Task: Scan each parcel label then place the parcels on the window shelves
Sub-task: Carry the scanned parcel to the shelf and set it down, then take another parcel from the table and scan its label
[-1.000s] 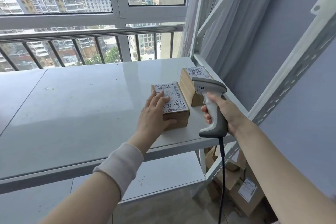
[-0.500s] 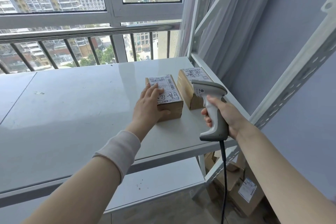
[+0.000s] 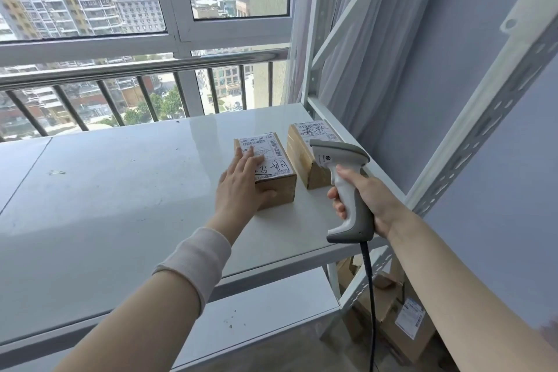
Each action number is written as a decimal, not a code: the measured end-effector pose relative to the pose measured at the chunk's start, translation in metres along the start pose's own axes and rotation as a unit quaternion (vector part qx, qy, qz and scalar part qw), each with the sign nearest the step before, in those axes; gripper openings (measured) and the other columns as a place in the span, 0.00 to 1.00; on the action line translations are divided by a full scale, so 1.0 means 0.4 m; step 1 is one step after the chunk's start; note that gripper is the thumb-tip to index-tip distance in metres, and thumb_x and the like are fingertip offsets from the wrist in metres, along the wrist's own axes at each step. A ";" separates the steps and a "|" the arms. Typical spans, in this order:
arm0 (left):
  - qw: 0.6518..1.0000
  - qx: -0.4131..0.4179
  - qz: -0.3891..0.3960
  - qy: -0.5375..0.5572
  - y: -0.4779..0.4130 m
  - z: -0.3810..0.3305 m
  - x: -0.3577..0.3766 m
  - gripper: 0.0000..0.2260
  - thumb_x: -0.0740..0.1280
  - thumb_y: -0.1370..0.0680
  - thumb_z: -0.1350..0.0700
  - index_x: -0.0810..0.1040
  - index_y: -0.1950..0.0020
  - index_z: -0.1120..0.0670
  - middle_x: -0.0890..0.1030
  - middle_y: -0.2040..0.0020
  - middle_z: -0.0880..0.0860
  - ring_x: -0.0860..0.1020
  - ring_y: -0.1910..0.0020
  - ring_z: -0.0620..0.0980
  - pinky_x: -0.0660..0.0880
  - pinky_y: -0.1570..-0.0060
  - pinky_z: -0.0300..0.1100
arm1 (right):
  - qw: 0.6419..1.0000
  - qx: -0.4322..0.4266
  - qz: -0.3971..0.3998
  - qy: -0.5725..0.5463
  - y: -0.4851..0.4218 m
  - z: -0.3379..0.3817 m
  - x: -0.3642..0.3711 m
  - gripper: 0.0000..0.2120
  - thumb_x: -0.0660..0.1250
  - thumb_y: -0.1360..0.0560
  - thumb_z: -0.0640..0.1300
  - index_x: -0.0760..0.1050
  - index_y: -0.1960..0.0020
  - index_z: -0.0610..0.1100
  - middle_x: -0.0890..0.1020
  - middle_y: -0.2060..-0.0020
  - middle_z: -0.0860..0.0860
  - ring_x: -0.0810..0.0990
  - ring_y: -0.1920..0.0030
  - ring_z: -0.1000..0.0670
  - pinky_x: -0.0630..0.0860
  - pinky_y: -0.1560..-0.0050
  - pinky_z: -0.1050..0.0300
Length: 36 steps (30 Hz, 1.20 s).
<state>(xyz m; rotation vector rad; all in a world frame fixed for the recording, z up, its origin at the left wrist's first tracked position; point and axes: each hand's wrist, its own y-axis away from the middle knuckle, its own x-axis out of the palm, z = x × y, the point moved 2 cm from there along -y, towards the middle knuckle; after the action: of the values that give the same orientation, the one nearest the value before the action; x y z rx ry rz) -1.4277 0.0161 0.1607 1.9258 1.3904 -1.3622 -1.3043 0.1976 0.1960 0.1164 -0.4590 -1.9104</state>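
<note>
seating the parcel (image 3: pixel 265 170) on the window shelf (image 3: pixel 120 190) beside another parcel (image 3: pixel 305 157), the left hand (image 3: pixel 241 187) lies spread over its label while the right hand (image 3: pixel 362 199) grips the scanner (image 3: pixel 344 187); next, releasing it and fetching another looks due.

The left arm (image 3: pixel 136 311), in a pale knitted cuff (image 3: pixel 196 263), reaches from 7 toward 1 o'clock; the left hand (image 3: pixel 241 187) lies palm down, fingers straight, on a brown cardboard parcel (image 3: pixel 285 190). From 4 o'clock, the right hand (image 3: pixel 370 199) curls round a grey-and-white plastic pistol-grip scanner (image 3: pixel 345 187).

Daylit barred window (image 3: pixel 90 6), sheer pale curtain (image 3: pixel 347 54), plain lilac wall (image 3: pixel 428 84)
</note>
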 end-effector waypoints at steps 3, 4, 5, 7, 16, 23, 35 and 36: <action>1.000 0.016 -0.011 0.009 0.032 -0.013 -0.014 0.46 0.73 0.31 0.43 0.49 0.22 0.49 0.48 0.21 0.48 0.43 0.23 0.46 0.44 0.26 0.46 | 1.000 -0.004 -0.008 0.012 0.042 0.003 -0.001 0.18 0.64 0.23 0.52 0.75 0.60 0.38 0.78 0.74 0.48 0.73 0.77 0.52 0.71 0.76 0.62; 0.999 0.030 -0.027 0.022 0.047 -0.022 -0.022 0.47 0.73 0.32 0.42 0.48 0.22 0.49 0.48 0.21 0.48 0.43 0.23 0.46 0.43 0.26 0.46 | 1.000 -0.007 -0.011 0.013 0.061 0.004 0.001 0.18 0.64 0.23 0.53 0.75 0.61 0.38 0.77 0.74 0.48 0.73 0.77 0.52 0.71 0.76 0.63; 0.997 0.045 -0.047 0.041 0.063 -0.034 -0.031 0.47 0.73 0.32 0.41 0.48 0.22 0.49 0.48 0.21 0.48 0.44 0.23 0.46 0.43 0.26 0.45 | 1.000 -0.011 -0.017 0.012 0.082 0.004 0.002 0.19 0.64 0.23 0.53 0.75 0.62 0.38 0.76 0.75 0.48 0.72 0.77 0.52 0.71 0.76 0.63; 0.990 0.073 -0.078 0.095 0.101 -0.069 -0.050 0.46 0.73 0.32 0.41 0.49 0.22 0.50 0.51 0.22 0.48 0.47 0.23 0.46 0.47 0.25 0.45 | 0.999 -0.025 -0.036 0.005 0.128 -0.002 0.000 0.20 0.63 0.23 0.53 0.75 0.63 0.37 0.76 0.77 0.48 0.72 0.78 0.52 0.70 0.77 0.64; 0.946 0.121 0.043 0.298 0.327 -0.316 0.011 0.24 0.63 0.21 0.51 0.62 0.27 0.55 0.67 0.27 0.51 0.65 0.28 0.50 0.61 0.32 0.42 | 0.983 -0.041 -0.163 -0.075 0.447 -0.119 -0.065 0.19 0.63 0.23 0.51 0.73 0.63 0.35 0.75 0.78 0.47 0.70 0.80 0.51 0.70 0.77 0.64; 0.904 0.177 0.245 0.303 0.683 -0.605 0.120 0.20 0.60 0.20 0.51 0.64 0.28 0.52 0.72 0.32 0.52 0.75 0.41 0.54 0.68 0.40 0.43 | 0.943 -0.062 -0.305 -0.118 0.878 -0.273 -0.241 0.22 0.64 0.23 0.53 0.75 0.66 0.35 0.72 0.76 0.44 0.70 0.79 0.49 0.69 0.76 0.62; 0.789 0.325 0.455 0.256 1.589 -1.039 0.219 0.20 0.61 0.20 0.52 0.65 0.29 0.54 0.72 0.32 0.52 0.73 0.37 0.53 0.67 0.50 0.39 | 0.826 -0.067 -0.518 -0.212 1.797 -0.672 -0.458 0.18 0.65 0.23 0.51 0.75 0.61 0.36 0.78 0.74 0.45 0.72 0.78 0.50 0.70 0.77 0.62; 0.776 0.338 0.468 0.253 1.653 -1.066 0.223 0.20 0.61 0.20 0.52 0.65 0.29 0.54 0.73 0.33 0.53 0.73 0.37 0.54 0.67 0.48 0.40 | 0.814 -0.065 -0.534 -0.221 1.862 -0.701 -0.468 0.17 0.64 0.23 0.51 0.75 0.60 0.37 0.78 0.73 0.45 0.72 0.78 0.50 0.70 0.77 0.62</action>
<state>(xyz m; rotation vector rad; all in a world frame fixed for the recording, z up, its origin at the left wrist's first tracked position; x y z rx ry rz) -0.6412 0.1035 0.1343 2.9667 -0.1562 -0.8607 -0.4977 0.0638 0.1871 -0.2248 -0.6402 -3.1096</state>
